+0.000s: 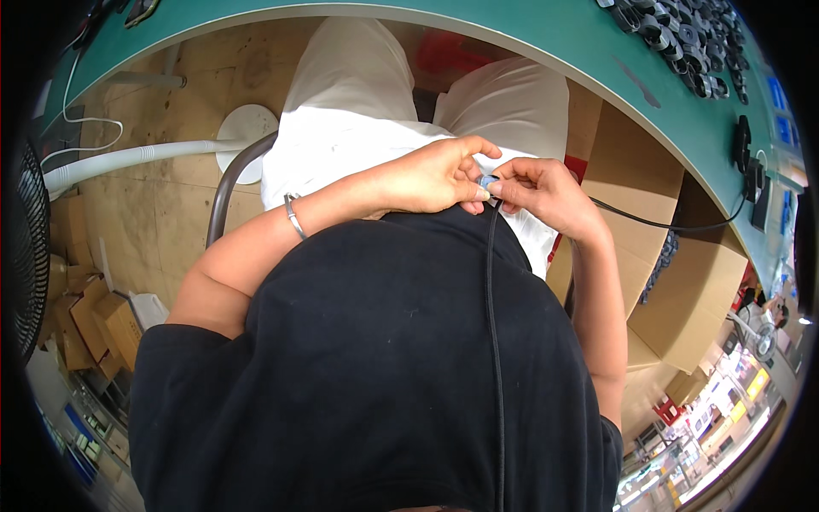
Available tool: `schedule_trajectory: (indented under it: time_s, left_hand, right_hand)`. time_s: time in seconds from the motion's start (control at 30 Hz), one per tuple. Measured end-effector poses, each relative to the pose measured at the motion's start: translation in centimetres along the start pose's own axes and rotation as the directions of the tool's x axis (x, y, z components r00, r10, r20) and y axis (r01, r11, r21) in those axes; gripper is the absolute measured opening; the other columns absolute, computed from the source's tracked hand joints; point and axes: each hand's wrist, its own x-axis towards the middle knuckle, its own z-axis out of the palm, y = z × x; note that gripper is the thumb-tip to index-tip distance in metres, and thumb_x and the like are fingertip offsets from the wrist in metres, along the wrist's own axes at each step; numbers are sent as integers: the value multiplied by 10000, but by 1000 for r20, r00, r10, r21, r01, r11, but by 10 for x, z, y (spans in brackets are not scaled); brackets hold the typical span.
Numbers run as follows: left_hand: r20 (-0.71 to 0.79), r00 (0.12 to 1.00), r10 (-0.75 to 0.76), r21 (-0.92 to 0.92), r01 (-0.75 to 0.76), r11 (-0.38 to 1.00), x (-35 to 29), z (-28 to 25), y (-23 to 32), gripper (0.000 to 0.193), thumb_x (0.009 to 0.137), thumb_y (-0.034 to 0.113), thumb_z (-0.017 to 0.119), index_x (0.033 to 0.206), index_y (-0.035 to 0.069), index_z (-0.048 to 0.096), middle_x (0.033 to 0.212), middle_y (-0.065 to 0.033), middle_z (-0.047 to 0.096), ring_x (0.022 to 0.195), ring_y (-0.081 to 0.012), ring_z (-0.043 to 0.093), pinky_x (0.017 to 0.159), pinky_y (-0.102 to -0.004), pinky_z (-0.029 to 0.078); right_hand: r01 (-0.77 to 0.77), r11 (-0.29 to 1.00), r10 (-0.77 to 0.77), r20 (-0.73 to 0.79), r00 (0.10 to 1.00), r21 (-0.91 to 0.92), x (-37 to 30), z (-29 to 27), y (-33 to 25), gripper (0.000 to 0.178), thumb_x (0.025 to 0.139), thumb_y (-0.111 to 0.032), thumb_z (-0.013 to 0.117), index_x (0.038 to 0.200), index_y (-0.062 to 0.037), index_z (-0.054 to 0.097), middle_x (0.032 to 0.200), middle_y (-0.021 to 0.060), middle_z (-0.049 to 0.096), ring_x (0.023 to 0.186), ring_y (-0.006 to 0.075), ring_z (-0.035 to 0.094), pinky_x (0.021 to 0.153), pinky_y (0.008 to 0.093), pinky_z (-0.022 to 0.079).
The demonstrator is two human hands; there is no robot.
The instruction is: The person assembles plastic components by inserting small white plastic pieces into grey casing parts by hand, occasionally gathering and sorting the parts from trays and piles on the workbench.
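Note:
Both my hands meet over my lap around a small blue-grey piece (487, 181), mostly hidden by the fingers, so its kind cannot be made out. My left hand (441, 177) pinches it from the left between thumb and fingers, with the index finger raised and bent above it. From the right, my right hand (543, 193) grips the same piece with thumb and fingertips. A thin black cable (492, 324) runs down the front of my black shirt from just below the fingers; whether it joins the piece cannot be seen.
A green table (546, 19) curves ahead, bearing a heap of black parts (682, 38) at right. Another black cable (674, 227) leads toward the table's right side. Open cardboard boxes (636, 205) stand right; a fan (32, 247) and a white hose (136, 159) are left.

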Motion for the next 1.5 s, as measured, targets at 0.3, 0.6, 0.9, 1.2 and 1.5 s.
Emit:
schedule_trajectory:
  time_s: [0.3, 0.6, 0.9, 1.2, 1.5]
  left_hand:
    - [13, 1000, 20, -49, -20, 999, -1, -3, -5, 449, 919, -47, 535, 1353, -55, 418, 986, -132, 658, 906, -187, 692, 844, -294, 547]
    - [-56, 997, 43, -131, -51, 990, 2, -4, -10, 452, 948, 15, 598, 1365, -11, 427, 960, -77, 614, 928, -154, 671, 867, -279, 548]
    - [-20, 998, 59, -38, -59, 998, 1, -1, -3, 462, 952, 51, 615, 1365, -21, 422, 976, -82, 627, 953, -162, 672, 886, -284, 545]
    - [33, 997, -74, -406, 81, 910, 3, -16, -5, 374, 930, 168, 690, 1202, -57, 568, 1029, -114, 669, 924, -157, 667, 856, -268, 541]
    - [-241, 874, 422, 276, -356, 893, -2, -1, 2, 259, 888, 93, 709, 1126, 22, 635, 1014, -57, 639, 883, -154, 629, 812, -304, 522]
  right_hand:
    - [202, 922, -223, -26, 974, -332, 2, 7, -3, 174, 877, -153, 678, 895, 18, 650, 661, 63, 585, 614, 122, 520, 603, 312, 456]
    - [67, 967, -60, -35, 998, 245, 0, 2, 9, 238, 964, -173, 635, 1077, 33, 672, 830, 28, 666, 757, 85, 616, 732, 247, 518]
    - [148, 988, -145, -80, 986, 39, 7, 8, 7, 117, 868, -102, 715, 929, -5, 692, 783, -1, 648, 696, 69, 559, 636, 261, 469]
    - [470, 763, -624, -318, 714, -444, -4, 29, -5, 214, 785, 39, 711, 990, -12, 681, 807, 59, 629, 736, 159, 625, 694, 272, 523]
    - [391, 783, -180, -424, 887, 484, -5, 36, 7, 276, 962, -112, 619, 1204, 7, 564, 972, 70, 674, 911, 137, 634, 868, 290, 488]
